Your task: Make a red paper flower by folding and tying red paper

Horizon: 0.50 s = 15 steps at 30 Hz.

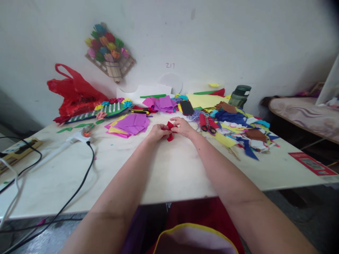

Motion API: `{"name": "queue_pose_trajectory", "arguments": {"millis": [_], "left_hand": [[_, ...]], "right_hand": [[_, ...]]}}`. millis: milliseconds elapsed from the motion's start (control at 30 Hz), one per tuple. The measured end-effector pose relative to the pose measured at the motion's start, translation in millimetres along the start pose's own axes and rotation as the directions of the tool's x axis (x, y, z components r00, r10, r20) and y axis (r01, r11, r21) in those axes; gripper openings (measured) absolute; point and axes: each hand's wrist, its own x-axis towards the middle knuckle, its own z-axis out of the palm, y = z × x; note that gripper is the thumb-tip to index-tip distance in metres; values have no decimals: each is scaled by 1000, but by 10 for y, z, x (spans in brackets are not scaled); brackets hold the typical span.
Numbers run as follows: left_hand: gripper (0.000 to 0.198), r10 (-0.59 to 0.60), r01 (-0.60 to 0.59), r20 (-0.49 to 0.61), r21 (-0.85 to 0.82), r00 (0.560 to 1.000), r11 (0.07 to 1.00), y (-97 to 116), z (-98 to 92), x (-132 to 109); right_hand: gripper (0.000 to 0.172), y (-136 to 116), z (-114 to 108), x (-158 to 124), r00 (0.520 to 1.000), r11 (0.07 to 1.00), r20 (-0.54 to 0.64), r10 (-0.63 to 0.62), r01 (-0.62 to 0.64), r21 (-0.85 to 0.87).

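Note:
A small folded piece of red material is held between my two hands above the middle of the white table. My left hand pinches it from the left side. From the right, my right hand grips its other side, fingertips close to those of my left hand. Purple, yellow and pink sheets lie to the left of my hands. Scissors with black handles rest on red material to the right.
A heap of coloured scraps covers the right side. At the back are a phone, a green bottle and a red bag. A power strip and cables lie at the left.

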Motion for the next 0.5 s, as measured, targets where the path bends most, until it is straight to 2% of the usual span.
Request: {"name": "queue_pose_trajectory", "arguments": {"millis": [267,400,500], "left_hand": [[21,-26,26,4,16,1000,1000,-23,11,28],[21,-24,24,3,7,1000,1000,-33,15,35],[22,-27,27,6,5,1000,1000,-26,10,31]], "right_hand": [[14,-66,9,-6,999,986,-28,-32,27,-163],[9,-91,38,-12,992,956,-71,-106,82,-283],[8,-80,41,-16,990,953,-66,-123,99,-285]]}}
